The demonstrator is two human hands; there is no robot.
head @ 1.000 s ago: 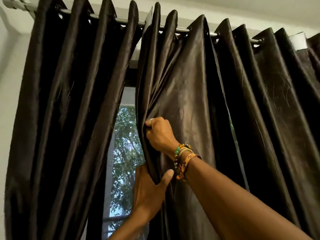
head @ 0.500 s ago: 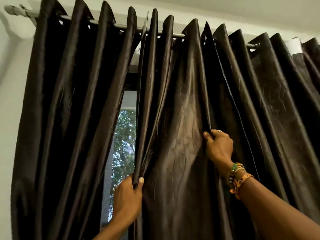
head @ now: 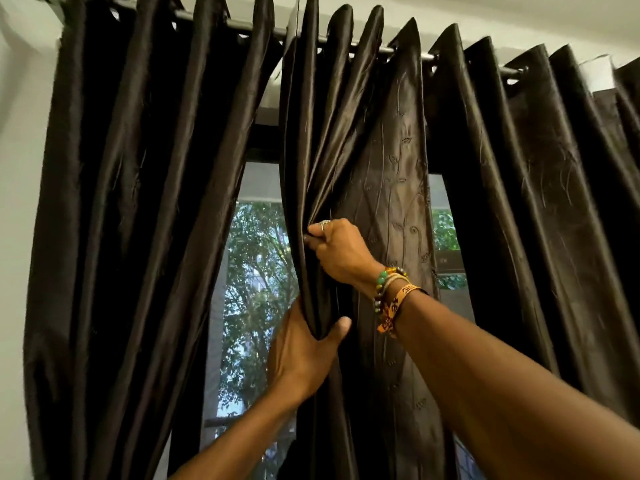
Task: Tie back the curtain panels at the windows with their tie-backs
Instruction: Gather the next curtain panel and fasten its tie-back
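Observation:
Dark brown satin curtain panels hang from a metal rod (head: 367,50). The middle panel (head: 388,174) is bunched into folds along its left edge. My left hand (head: 304,355) grips those gathered folds from below, thumb on the front. Just above it, my right hand (head: 339,251), with a ring and beaded bracelets at the wrist, pinches the same folds. The left panel (head: 138,237) hangs loose on the left, and a right panel (head: 540,220) hangs loose on the right. No tie-back is visible.
The window (head: 256,292) shows green trees through the gap between the left and middle panels, and a narrower gap shows right of the middle panel. A white wall (head: 20,168) borders the left side.
My right hand came back from the fold further right to the left edge, carrying folds with it. My left hand rose and took a fuller grip. A gap opened right of the middle panel.

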